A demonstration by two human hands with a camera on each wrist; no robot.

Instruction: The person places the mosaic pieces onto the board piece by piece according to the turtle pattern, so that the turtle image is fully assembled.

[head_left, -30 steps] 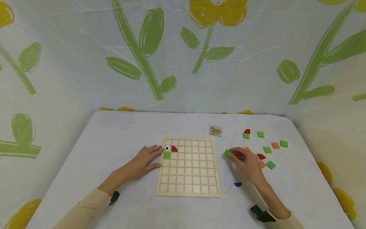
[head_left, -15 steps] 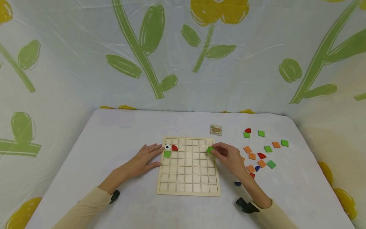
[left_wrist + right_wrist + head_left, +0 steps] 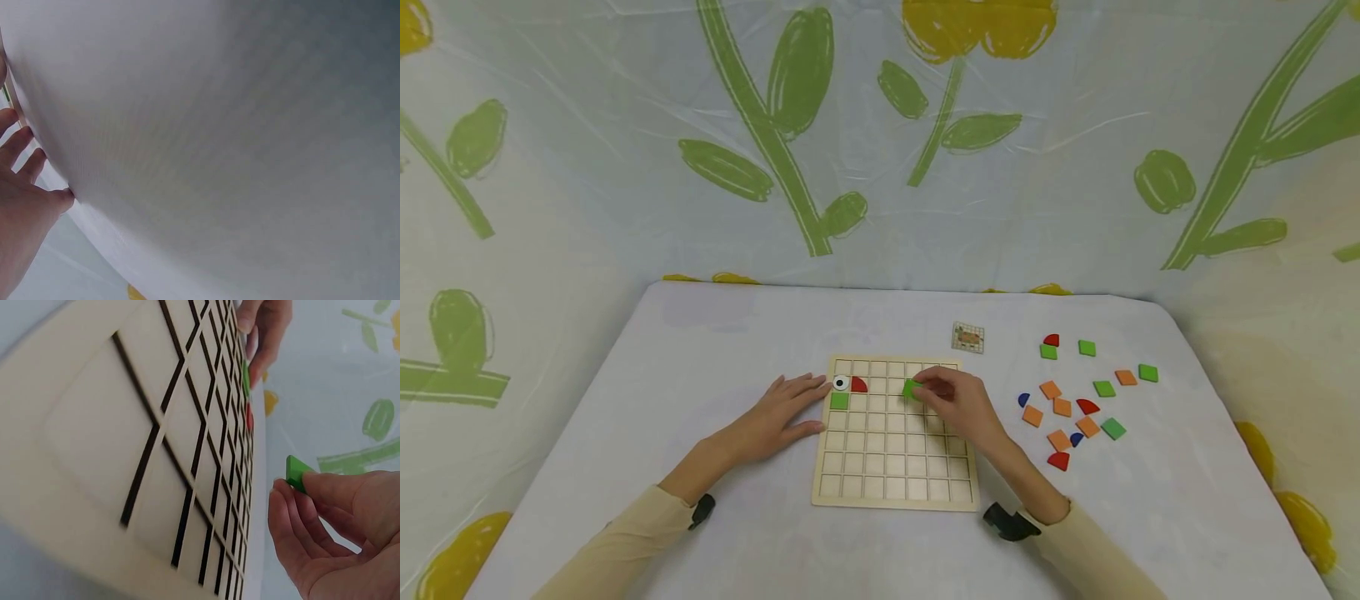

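Observation:
My right hand (image 3: 955,402) pinches a green square tile (image 3: 912,389) between thumb and fingers, above the upper right part of the wooden grid board (image 3: 895,506). In the right wrist view that green tile (image 3: 296,473) is held apart from the board's surface. My left hand (image 3: 777,422) lies with its fingers extended at the board's left edge, fingertips touching it. On the board's upper left sit a white eye tile (image 3: 841,383) with a black pupil, a red quarter-circle tile (image 3: 859,385) to its right and another green square tile (image 3: 839,402) below the eye.
Loose tiles lie on the white table right of the board: several orange squares (image 3: 1032,416), green squares (image 3: 1104,389), red pieces (image 3: 1058,461) and blue half-circles (image 3: 1024,400). A small picture card (image 3: 968,337) lies behind the board. A flower-printed cloth (image 3: 1037,200) hangs at the back.
My right hand has carried the green tile leftward from beside the board to over its upper right part. The left hand has stayed at the left edge.

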